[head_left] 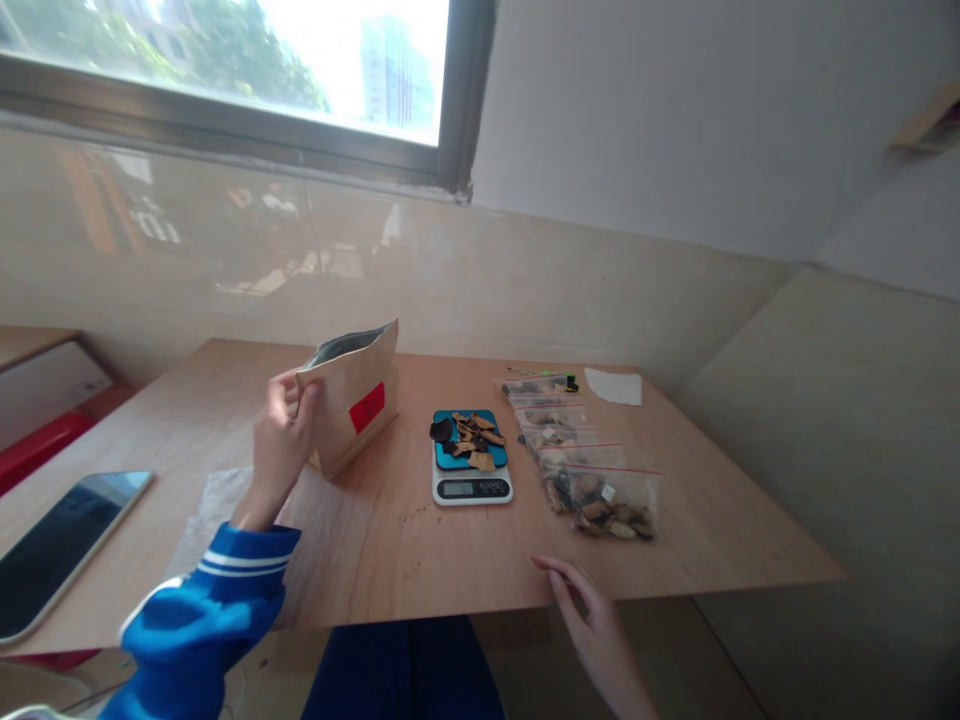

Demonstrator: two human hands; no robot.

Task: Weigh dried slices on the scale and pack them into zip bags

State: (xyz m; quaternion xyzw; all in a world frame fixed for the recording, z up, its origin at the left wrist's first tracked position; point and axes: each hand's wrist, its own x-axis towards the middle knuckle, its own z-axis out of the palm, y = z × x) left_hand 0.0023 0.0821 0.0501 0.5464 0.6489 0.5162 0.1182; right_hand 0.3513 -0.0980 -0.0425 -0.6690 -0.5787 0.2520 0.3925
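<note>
My left hand (289,425) grips the left edge of a brown kraft paper pouch (345,435) with a red label. The pouch stands upright on the table, its mouth gaping and its silvery lining showing. Nearest the table's front edge, my right hand (581,595) is empty, with thumb and fingers loosely extended. Between the hands, a white kitchen scale (435,492) with a blue top carries a heap of dried brown slices (474,435) and dark pieces. Its display is too small to read. Right of the scale lies a row of zip bags (611,500) holding similar dried pieces.
A phone (64,550) lies at the table's left end. Flat clear plastic (214,510) is partly under my left forearm. White paper (615,386) and a small black and green object (572,383) lie at the back right. The tiled wall (525,290) borders the back edge.
</note>
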